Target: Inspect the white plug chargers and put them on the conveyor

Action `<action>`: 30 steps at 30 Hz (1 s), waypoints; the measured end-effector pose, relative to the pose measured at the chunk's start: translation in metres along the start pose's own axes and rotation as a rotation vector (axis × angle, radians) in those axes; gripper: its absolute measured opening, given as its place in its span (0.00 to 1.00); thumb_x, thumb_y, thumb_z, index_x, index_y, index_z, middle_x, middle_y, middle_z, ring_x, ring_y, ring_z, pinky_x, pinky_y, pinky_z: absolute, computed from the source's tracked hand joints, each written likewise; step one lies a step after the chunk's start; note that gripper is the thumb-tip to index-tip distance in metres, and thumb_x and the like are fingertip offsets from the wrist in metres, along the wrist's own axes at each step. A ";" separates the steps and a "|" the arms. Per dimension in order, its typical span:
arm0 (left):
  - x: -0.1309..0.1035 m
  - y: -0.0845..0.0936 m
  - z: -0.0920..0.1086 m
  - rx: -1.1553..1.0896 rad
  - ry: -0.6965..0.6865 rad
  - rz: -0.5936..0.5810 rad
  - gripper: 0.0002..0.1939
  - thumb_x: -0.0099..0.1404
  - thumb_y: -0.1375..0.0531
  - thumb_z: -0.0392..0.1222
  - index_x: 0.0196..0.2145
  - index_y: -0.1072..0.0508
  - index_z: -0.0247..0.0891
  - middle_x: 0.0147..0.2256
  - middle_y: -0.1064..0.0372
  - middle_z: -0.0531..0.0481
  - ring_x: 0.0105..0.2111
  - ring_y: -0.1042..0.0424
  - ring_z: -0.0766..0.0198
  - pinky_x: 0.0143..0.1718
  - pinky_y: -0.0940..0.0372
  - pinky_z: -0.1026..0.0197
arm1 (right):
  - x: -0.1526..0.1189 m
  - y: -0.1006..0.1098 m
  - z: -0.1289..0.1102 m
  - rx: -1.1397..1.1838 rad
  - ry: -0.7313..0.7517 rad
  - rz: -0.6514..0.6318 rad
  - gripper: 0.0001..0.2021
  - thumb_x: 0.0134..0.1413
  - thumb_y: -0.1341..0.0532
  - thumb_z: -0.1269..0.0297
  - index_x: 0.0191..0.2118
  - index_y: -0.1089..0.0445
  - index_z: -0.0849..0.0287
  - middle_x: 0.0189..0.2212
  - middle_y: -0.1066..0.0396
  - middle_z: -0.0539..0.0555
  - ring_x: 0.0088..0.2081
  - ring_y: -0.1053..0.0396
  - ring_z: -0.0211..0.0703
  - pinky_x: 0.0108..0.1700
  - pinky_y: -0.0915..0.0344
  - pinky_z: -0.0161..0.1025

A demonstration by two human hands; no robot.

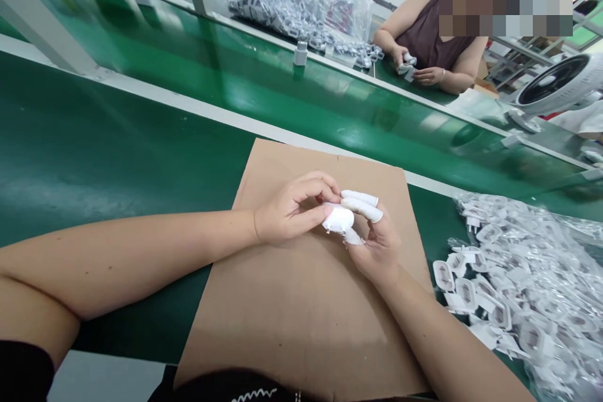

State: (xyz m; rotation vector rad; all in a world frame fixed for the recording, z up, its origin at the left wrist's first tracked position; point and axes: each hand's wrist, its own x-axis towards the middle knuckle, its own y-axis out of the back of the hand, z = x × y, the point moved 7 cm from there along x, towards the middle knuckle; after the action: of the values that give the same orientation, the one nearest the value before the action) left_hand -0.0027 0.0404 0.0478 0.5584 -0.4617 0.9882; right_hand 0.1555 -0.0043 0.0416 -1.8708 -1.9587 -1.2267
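Between my two hands is a white plug adapter housing (340,220), held above a sheet of brown cardboard (282,301). Small pins or prongs show along its lower edge. My left hand (299,204) pinches it from the left, thumb in front and fingers behind. On the other side, my right hand (379,242) grips it between thumb and fingers; white finger cots (362,206) cover those fingertips. Part of the housing is hidden behind the fingers.
Many white plastic plug shells (499,301) spill from a clear bag at the right. Beyond a rail runs a green conveyor (264,94) carrying a white charger (300,54). Across it, a person (433,31) handles white parts beside a filled bag (301,9) and a fan (553,81).
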 end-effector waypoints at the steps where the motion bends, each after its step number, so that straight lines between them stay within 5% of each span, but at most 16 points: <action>1: 0.000 -0.001 -0.003 -0.029 0.041 -0.002 0.06 0.73 0.41 0.42 0.42 0.25 0.39 0.43 0.30 0.45 0.42 0.26 0.61 0.47 0.28 0.55 | 0.000 -0.001 -0.001 -0.010 0.014 -0.011 0.20 0.63 0.34 0.71 0.58 0.28 0.47 0.54 0.27 0.58 0.53 0.24 0.52 0.54 0.23 0.54; 7: -0.001 -0.006 -0.021 -0.280 0.308 -0.033 0.14 0.70 0.36 0.49 0.33 0.29 0.36 0.39 0.34 0.49 0.33 0.31 0.68 0.34 0.33 0.64 | 0.001 -0.010 0.000 0.082 0.034 -0.070 0.20 0.65 0.35 0.72 0.59 0.29 0.47 0.53 0.30 0.58 0.51 0.24 0.48 0.50 0.23 0.48; 13: -0.003 0.001 -0.037 -0.225 0.504 -0.003 0.19 0.74 0.44 0.57 0.40 0.23 0.39 0.40 0.28 0.47 0.40 0.29 0.61 0.45 0.31 0.58 | 0.005 -0.011 0.021 0.223 -0.224 0.032 0.14 0.60 0.31 0.64 0.51 0.27 0.50 0.43 0.27 0.54 0.42 0.25 0.45 0.43 0.24 0.43; 17: -0.007 -0.005 -0.038 -0.256 0.479 -0.023 0.22 0.69 0.37 0.58 0.54 0.26 0.44 0.51 0.26 0.45 0.51 0.27 0.55 0.54 0.31 0.51 | 0.003 -0.015 0.040 0.334 -0.446 0.075 0.14 0.56 0.32 0.59 0.47 0.28 0.52 0.34 0.28 0.50 0.32 0.28 0.41 0.34 0.28 0.39; 21: -0.006 -0.009 -0.042 -0.191 0.605 -0.031 0.24 0.65 0.32 0.56 0.53 0.26 0.42 0.51 0.26 0.44 0.51 0.27 0.54 0.56 0.32 0.49 | 0.003 -0.014 0.049 0.296 -0.490 0.081 0.17 0.52 0.32 0.58 0.48 0.27 0.54 0.26 0.33 0.46 0.27 0.34 0.39 0.31 0.33 0.38; 27: 0.011 -0.008 -0.047 -0.348 0.882 -0.117 0.27 0.58 0.27 0.56 0.49 0.23 0.37 0.49 0.23 0.41 0.48 0.23 0.52 0.56 0.32 0.48 | 0.001 -0.017 0.063 0.320 -0.601 0.070 0.23 0.53 0.32 0.58 0.55 0.28 0.55 0.23 0.31 0.46 0.27 0.32 0.42 0.32 0.34 0.40; 30: 0.030 0.013 -0.061 -0.164 0.840 -0.086 0.29 0.61 0.31 0.61 0.49 0.23 0.35 0.49 0.22 0.39 0.47 0.22 0.50 0.52 0.31 0.49 | -0.002 -0.023 0.068 0.406 -0.652 0.057 0.30 0.53 0.33 0.59 0.62 0.35 0.54 0.32 0.25 0.50 0.26 0.31 0.40 0.32 0.33 0.40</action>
State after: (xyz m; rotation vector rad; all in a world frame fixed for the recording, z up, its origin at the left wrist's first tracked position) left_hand 0.0073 0.1035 0.0223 -0.0141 0.2305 0.9970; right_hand 0.1627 0.0406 -0.0138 -2.2345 -2.1892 -0.1542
